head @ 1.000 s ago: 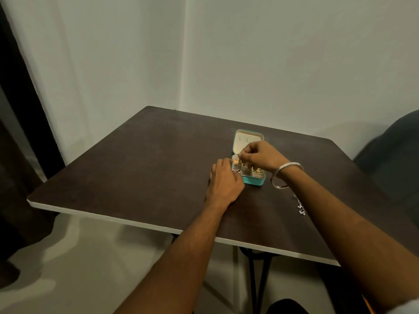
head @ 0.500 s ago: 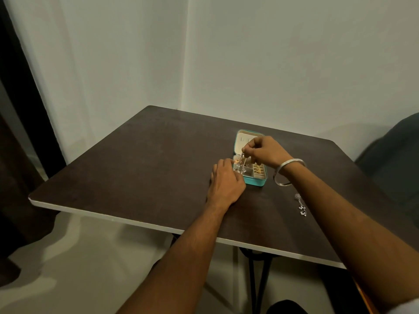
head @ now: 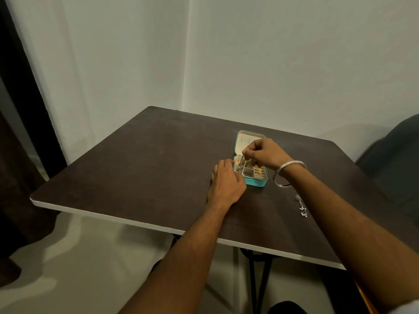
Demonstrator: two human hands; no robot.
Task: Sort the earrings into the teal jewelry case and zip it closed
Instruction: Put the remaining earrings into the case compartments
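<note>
The small teal jewelry case (head: 257, 182) lies open on the dark table (head: 140, 168), its cream lid (head: 243, 141) tilted back. Several gold earrings fill its compartments. My right hand (head: 265, 154) hovers over the case and pinches a dangling earring (head: 241, 162) above the left compartments. My left hand (head: 226, 183) rests on the table against the case's left side, fingers curled at its rim. Another silver dangling earring (head: 301, 205) lies loose on the table to the right of the case.
A silver bangle (head: 286, 173) circles my right wrist. The table's near edge (head: 127, 219) runs white below my arms. Walls close the corner behind; a dark rounded seat back (head: 394, 150) stands at the right.
My right hand has lifted slightly above the case, drawing the pinched earring upward. My left hand stays against the case's side.
</note>
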